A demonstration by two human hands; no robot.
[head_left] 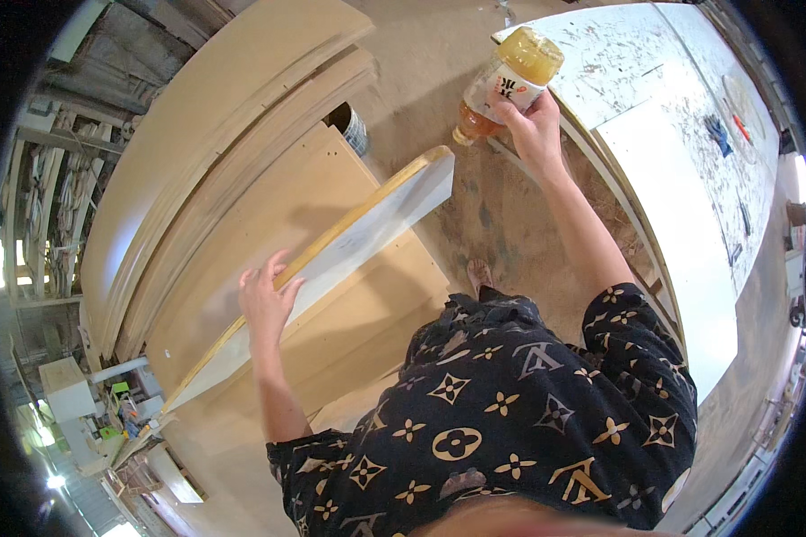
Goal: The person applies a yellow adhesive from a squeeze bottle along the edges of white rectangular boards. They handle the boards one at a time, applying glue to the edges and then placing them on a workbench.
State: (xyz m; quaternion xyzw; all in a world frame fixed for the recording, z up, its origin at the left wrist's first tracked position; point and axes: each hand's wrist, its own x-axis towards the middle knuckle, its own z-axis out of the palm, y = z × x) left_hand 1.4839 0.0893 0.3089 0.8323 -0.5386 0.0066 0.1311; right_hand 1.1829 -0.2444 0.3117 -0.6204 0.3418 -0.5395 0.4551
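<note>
A long, narrow board (367, 237) stands on its edge, white on its face and yellowish along its upper rim, with a rounded far end. My left hand (267, 300) grips its upper rim toward the near end, thumb on the white side and fingers over the other. My right hand (537, 139) is closed around a clear plastic bottle (510, 85) with a white label and amber liquid inside. The bottle is tilted, its narrow neck pointing down just beyond the board's rounded end. Whether any liquid comes out cannot be seen.
Large tan panels (242, 80) are stacked at the left, beside a flat tan sheet (269, 188) under the board. A bucket (354, 134) stands behind. On the right is a stained white tabletop (636, 80) with a blue cloth (718, 134). Shelves of offcuts (49, 197) line the far left.
</note>
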